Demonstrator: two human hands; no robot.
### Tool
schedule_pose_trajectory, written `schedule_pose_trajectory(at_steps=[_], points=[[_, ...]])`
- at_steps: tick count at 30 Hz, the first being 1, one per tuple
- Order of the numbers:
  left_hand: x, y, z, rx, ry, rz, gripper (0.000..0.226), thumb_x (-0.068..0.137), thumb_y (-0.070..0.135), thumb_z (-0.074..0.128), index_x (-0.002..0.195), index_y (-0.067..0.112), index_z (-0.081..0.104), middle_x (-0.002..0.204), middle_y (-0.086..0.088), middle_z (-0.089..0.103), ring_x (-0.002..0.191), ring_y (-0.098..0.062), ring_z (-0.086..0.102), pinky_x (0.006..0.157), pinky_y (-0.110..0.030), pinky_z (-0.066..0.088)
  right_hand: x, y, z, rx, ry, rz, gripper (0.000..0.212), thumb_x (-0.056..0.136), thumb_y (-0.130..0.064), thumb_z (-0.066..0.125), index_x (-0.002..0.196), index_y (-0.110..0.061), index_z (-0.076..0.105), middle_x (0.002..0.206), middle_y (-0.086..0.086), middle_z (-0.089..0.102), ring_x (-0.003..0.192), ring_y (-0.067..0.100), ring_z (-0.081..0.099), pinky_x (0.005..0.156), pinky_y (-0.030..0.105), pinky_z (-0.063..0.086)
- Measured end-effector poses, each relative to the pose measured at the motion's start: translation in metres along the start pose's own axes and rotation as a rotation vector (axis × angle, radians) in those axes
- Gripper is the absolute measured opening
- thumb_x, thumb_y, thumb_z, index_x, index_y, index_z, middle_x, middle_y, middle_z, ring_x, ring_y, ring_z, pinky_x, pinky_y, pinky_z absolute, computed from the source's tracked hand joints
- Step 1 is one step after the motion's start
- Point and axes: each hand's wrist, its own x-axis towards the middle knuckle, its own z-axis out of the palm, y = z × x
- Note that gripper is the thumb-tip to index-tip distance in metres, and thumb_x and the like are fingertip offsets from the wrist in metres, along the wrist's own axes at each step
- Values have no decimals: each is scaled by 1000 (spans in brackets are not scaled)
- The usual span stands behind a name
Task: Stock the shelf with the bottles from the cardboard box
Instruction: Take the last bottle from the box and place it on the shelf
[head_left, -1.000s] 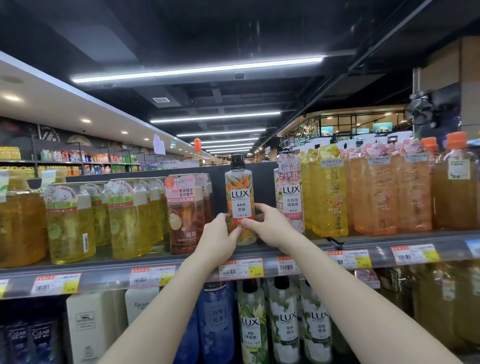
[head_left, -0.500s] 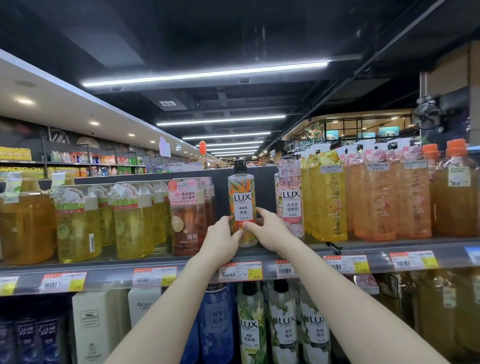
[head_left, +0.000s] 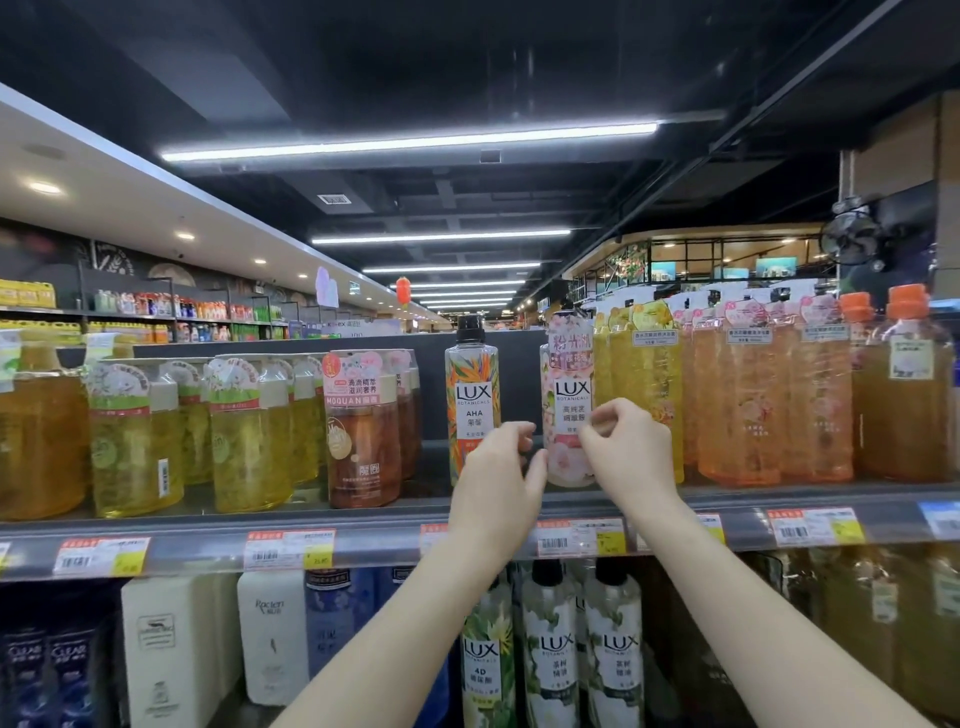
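Note:
An orange-flowered LUX bottle with a black cap stands upright on the upper shelf, in a gap between brown bottles and a pink LUX bottle. My left hand hovers just in front of the orange bottle's lower right side, fingers loosely curled, holding nothing. In front of the pink bottle's lower part is my right hand, also loosely curled and holding nothing. The cardboard box is out of view.
Yellow bottles and brown bottles fill the shelf to the left, yellow and orange bottles to the right. Price tags line the shelf edge. White-green LUX bottles stand on the shelf below.
Both hands have let go of the orange-flowered bottle and drawn back a little to the right. The bottle stays standing on the shelf.

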Motion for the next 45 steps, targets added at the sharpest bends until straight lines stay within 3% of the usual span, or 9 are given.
schedule_pose_trajectory(at_steps=[4,9,12,20,25,29,35,40,45], points=[[12,20,24,21,-127,-166,37,105,30,56,140,19,53,124,-1,72,105,-21,71,90,-38,59,-3,13,4,-156,-80,41,28,97,-32,69,116,-14,59,104,1,67,86,16,58,59,22,41],[29,18,46,37,-210,-311,30,106,28,54,133,14,53,131,-8,67,115,-26,68,94,-37,56,1,23,17,-156,-203,80,34,97,-41,64,124,-19,61,122,5,70,102,26,65,75,30,47],[31,11,53,17,-213,-309,30,104,32,55,130,18,58,127,-5,70,111,-23,69,97,-40,58,2,27,13,-112,-223,25,37,98,-39,64,133,-25,64,125,-1,72,110,24,67,82,30,50],[28,4,57,3,-83,-305,28,104,29,59,129,17,63,120,-1,72,100,-15,68,79,-23,49,1,32,6,-76,-210,-55,42,95,-47,68,133,-31,67,121,-8,75,112,19,68,89,32,54],[27,1,59,-1,-63,-313,33,104,29,60,134,17,61,124,-2,72,107,-18,69,82,-24,51,1,35,8,-56,-212,-84,43,94,-50,67,134,-35,66,119,-11,75,108,15,69,89,34,58],[26,3,59,-6,-55,-309,30,105,29,58,132,18,62,123,-1,72,97,-11,62,81,-23,49,1,36,9,-51,-215,-110,44,94,-50,67,136,-34,65,121,-10,74,110,14,69,90,33,57],[23,2,56,-31,-69,-313,30,105,28,58,133,18,60,126,-1,71,98,-10,59,81,-24,47,-1,36,7,-13,-259,-92,44,94,-50,68,134,-35,65,120,-10,75,111,13,69,89,31,57],[14,7,50,-64,-2,-195,40,103,25,59,142,18,54,131,-1,69,119,-19,65,94,-30,53,-2,33,-8,68,-230,-79,47,96,-33,72,140,-18,63,131,0,71,122,16,65,95,24,48],[3,23,48,38,32,-11,55,103,27,59,154,12,45,148,-3,58,138,-20,51,108,-28,41,-2,39,-25,76,-89,-29,38,94,-29,74,129,-16,70,114,-3,75,100,8,69,81,10,44]])
